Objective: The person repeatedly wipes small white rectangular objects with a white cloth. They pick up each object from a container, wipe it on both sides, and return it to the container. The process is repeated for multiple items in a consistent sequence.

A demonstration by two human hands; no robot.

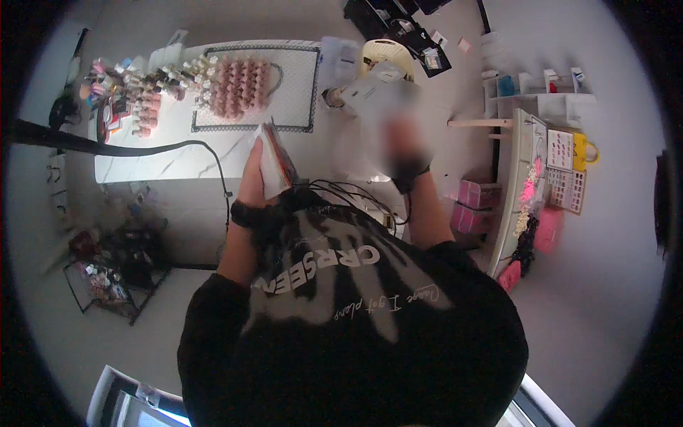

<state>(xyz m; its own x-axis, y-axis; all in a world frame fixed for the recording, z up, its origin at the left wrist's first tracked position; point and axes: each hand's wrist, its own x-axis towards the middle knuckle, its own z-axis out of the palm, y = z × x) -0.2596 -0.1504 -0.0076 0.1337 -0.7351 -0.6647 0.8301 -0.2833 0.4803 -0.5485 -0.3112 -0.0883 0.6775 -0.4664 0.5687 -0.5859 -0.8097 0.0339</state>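
My left hand point(252, 175) is closed round a stack of thin flat pieces point(272, 167), white on one face with reddish and dark edges, held upright near my chest. Their exact kind is not clear. My right hand point(405, 146) reaches forward on the right, its fingers lost in blur. Just beyond it is a pale package point(377, 87) with faint dark markings, in front of a cream basket point(388, 51). Whether my right hand touches the package cannot be made out.
A white marbled table point(163, 168) carries a dark-bordered mat point(293, 92), rows of pink bottles point(240, 87) and assorted small bottles. A black cable point(192, 143) arcs over its left side. On the right stand a narrow shelf point(514, 185), pink boxes point(475, 206) and a white organiser point(558, 107).
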